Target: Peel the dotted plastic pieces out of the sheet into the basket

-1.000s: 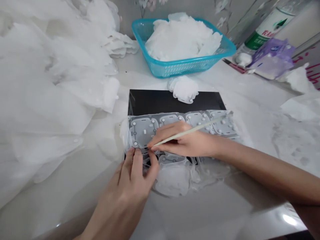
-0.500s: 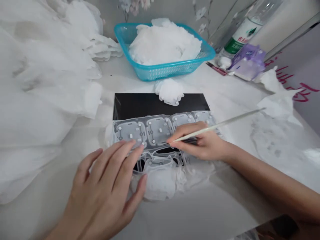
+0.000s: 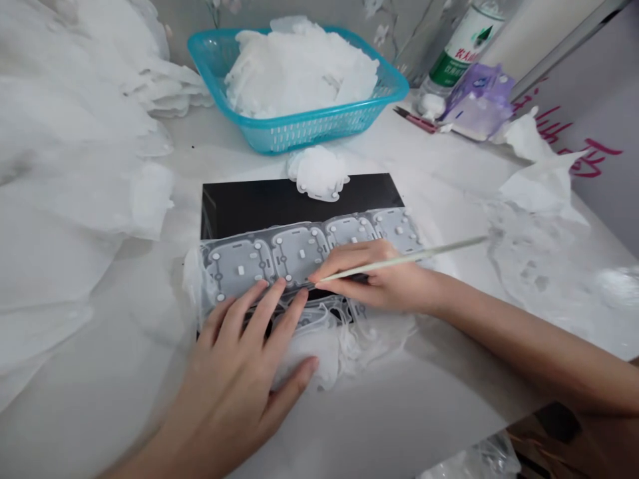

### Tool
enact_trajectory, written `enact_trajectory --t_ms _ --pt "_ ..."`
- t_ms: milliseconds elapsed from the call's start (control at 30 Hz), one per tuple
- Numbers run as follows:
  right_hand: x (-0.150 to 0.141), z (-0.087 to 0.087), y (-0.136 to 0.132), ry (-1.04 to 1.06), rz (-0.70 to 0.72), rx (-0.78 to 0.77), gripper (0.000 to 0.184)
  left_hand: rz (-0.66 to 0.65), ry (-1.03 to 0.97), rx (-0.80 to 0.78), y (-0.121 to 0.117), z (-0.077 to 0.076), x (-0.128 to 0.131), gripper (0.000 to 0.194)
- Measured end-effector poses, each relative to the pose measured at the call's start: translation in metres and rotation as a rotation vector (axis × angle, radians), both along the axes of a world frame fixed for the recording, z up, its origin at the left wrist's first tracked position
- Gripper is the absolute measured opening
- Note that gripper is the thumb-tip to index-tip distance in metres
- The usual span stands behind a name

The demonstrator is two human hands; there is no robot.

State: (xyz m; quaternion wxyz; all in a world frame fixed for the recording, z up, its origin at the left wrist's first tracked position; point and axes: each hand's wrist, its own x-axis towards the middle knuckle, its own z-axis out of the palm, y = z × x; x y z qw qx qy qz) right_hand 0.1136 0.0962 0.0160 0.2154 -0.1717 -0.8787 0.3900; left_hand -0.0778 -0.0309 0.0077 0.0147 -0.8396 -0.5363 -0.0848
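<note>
Now you sit at a glossy white tabletop [image 3: 399, 412], with a great heap of translucent white moulded sheets [image 3: 64, 153] to your left and a teal plastic basket [image 3: 309, 136] piled with more of them straight ahead. Beyond it stand a green-labelled bottle [image 3: 462, 43] and a lilac packet [image 3: 476, 106]. Nearer you lies a flat black board [image 3: 299, 193], with one loose white moulded piece [image 3: 318, 174] on its far edge. Across the board's near part lies a translucent moulded strip [image 3: 294, 256] of square cells with small pegs, its lower fringe trailing onto the tabletop. Your left hand [image 3: 234, 372] is open, its fingers spread and pressing on the strip without gripping. Your right hand [image 3: 372, 279] pinches a thin pale stick [image 3: 424, 251], its tip at the strip's lower edge. You seem to be working along that edge; the next move looks to call for a firm left hand while the tip follows the seam.
</note>
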Motion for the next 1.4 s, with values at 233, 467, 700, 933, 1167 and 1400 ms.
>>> enact_trajectory --t_ms 233,467,700,933,1167,1400 --pt "0.009 0.033 0.013 -0.283 0.134 0.084 0.016 0.011 0.009 0.011 0.002 0.000 -0.001 0.061" --pt "0.020 0.031 0.027 -0.270 0.123 0.065 0.014 0.010 0.017 0.038 0.004 0.002 0.001 0.058" --pt "0.015 0.003 0.024 -0.025 0.057 -0.081 0.010 0.038 0.028 0.048 0.003 0.003 0.005 0.054" --pt "0.024 0.008 0.016 0.008 -0.024 -0.130 0.011 0.048 0.056 0.096 -0.001 0.005 0.002 0.051" --pt "0.057 -0.001 0.013 -0.013 -0.190 -0.204 0.014 -0.081 -0.005 0.093 0.014 0.013 0.026 0.053" --pt "0.058 -0.008 0.018 -0.004 -0.163 -0.132 0.014 -0.051 0.029 0.067 0.034 0.005 0.060 0.054"
